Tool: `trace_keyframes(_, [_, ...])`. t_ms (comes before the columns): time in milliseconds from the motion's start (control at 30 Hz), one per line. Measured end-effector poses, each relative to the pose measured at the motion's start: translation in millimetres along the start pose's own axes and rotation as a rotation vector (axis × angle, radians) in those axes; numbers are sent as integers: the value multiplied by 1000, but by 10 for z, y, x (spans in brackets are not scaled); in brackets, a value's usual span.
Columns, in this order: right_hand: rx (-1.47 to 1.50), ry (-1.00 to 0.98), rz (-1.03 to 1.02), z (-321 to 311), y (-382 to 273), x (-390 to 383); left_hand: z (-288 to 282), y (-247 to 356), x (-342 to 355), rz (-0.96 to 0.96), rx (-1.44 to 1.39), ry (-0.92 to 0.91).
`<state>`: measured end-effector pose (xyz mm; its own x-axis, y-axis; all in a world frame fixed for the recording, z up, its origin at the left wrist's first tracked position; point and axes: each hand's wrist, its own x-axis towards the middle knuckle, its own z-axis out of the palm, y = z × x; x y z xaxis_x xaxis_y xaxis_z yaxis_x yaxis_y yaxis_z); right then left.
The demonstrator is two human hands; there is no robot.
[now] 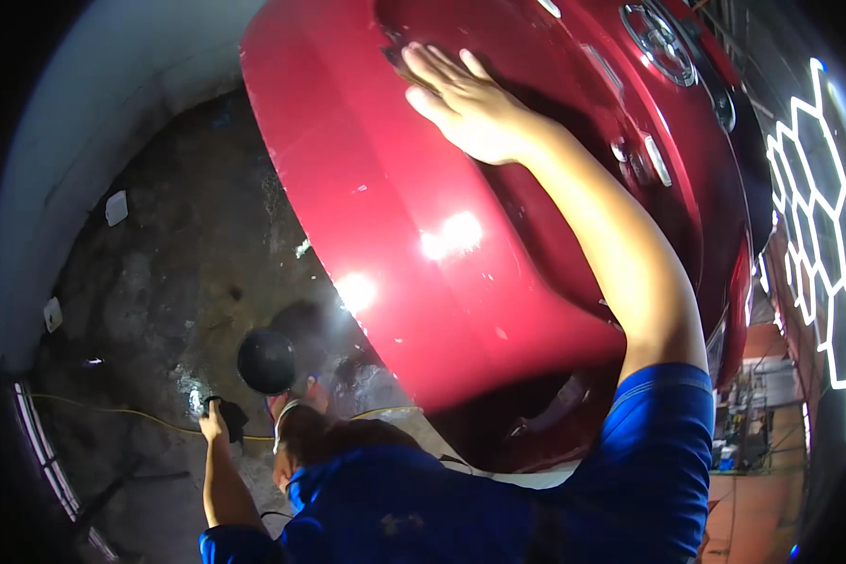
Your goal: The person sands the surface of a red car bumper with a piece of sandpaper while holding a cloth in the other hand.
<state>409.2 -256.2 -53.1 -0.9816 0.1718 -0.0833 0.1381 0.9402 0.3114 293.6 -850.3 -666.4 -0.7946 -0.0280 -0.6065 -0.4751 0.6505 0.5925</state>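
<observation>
A glossy red car body (376, 179) fills the upper middle, its broad bumper curving down toward me. My right hand (465, 108) is open on the bumper's upper part, fingers extended, the palm turned toward the paint. That arm reaches across the recessed panel below a chrome emblem (663, 45). Low on the left, my left hand (214, 423) hangs over the floor with its fingers curled round something small and dark, too unclear to name. Bright light spots and several pale specks show on the red paint.
A round black bucket (265, 361) stands on the wet, stained floor (160, 291) near my feet. A yellow cord (122, 408) runs along the floor past my left hand. A pale wall (150, 66) curves behind at left; hexagonal lights (822, 207) glow at right.
</observation>
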Motion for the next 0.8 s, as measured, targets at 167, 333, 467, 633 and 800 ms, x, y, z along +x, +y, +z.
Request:
trace_keyframes(167, [11, -144, -47, -294, -548, -1096, -294, -337, -189, -50, -181, -46])
trace_keyframes(333, [-23, -95, -2, -264, -324, -1017, -357, -489, -125, -72, 131, 100])
trace_keyframes(467, [-57, -64, 97, -29, 65, 36, 19, 18, 58, -7, 18, -102])
trace_keyframes(633, [83, -294, 80, -373, -484, -1178, -246, -131, 239, -50, 78, -72])
trace_keyframes(800, [68, -224, 102, -455, -378, -1087, -5, 139, 707, 76, 223, -34])
